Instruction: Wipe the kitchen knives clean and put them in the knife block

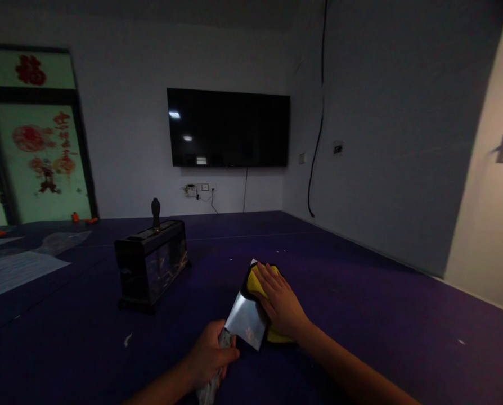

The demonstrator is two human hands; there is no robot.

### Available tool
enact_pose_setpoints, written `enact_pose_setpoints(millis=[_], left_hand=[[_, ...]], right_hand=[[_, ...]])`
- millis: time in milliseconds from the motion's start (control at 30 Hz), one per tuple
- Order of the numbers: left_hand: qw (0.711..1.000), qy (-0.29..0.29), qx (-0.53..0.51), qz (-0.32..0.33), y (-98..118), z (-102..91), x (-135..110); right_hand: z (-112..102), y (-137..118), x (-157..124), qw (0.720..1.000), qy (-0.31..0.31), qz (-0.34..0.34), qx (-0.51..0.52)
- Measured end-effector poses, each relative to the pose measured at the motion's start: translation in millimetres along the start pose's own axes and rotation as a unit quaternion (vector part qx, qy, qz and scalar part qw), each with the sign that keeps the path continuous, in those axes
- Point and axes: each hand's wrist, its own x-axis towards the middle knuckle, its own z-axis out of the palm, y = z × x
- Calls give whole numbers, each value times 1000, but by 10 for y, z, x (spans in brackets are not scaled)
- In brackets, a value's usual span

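My left hand is wrapped round the handle of a cleaver, and the handle looks greyish and crinkled, as if covered in plastic. The cleaver's broad shiny blade points forward and away from me. A yellow cloth with a dark edge lies over the far part of the blade. My right hand presses this cloth against the metal, fingers lying along it. The tip of the blade shows just beyond the cloth.
A black knife block with clear sides stands left of the hands, a dark handle rising from its top. Paper sheets and clear plastic lie farther left on the purple surface. Small white scraps are scattered about.
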Motion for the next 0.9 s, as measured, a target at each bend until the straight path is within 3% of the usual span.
enact_pose_setpoints(millis=[333, 900], left_hand=[[1000, 14, -11, 0, -46, -5, 37], [1000, -11, -5, -5, 50, 36, -11]], right_hand=[[84, -57, -63, 998, -12, -18, 57], [-56, -211, -50, 997, -43, -61, 24]])
